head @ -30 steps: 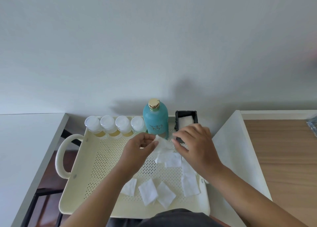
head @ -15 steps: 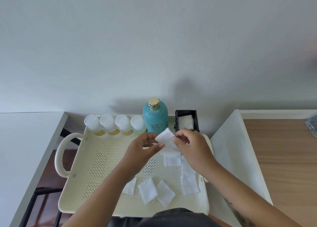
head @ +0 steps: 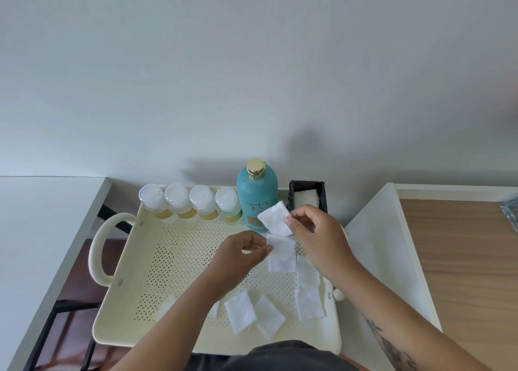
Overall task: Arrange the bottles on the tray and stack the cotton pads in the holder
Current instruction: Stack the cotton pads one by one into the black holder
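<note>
Cotton pads (head: 240,312) lie loose over the cream perforated tray (head: 173,258). Two sit side by side and touching near its 6 o'clock edge, two more lie end to end toward 4 o'clock, and one at 7 o'clock is partly hidden by the left forearm. The right hand (head: 316,239) has a lifted pad (head: 274,220) pinched by its right edge between thumb and forefinger, the other fingers curled. It holds the pad clear of the tray floor, in front of the lower part of the teal bottle (head: 256,194). The black holder (head: 322,199) stands at the tray's 1 o'clock corner, just beyond the right hand, with white pads already stacked inside it. The left hand (head: 241,255) is near the tray's centre with its fingers curled. Its thumb and fingertip meet the left edge of a flat pad (head: 281,254) directly below the lifted one, but I cannot tell whether it grips that pad or only touches it. Four small bottles (head: 190,202) with white caps and yellowish contents stand upright in a tight row along the far edge, from 11 to 12 o'clock. The teal bottle, with its gold cap (head: 255,166), stands upright just to their right. The tray's looped handle (head: 96,253) sticks out at 9 o'clock. A white worktop (head: 42,230) lies to the left and a wood-grain worktop (head: 462,258) to the right.
</note>
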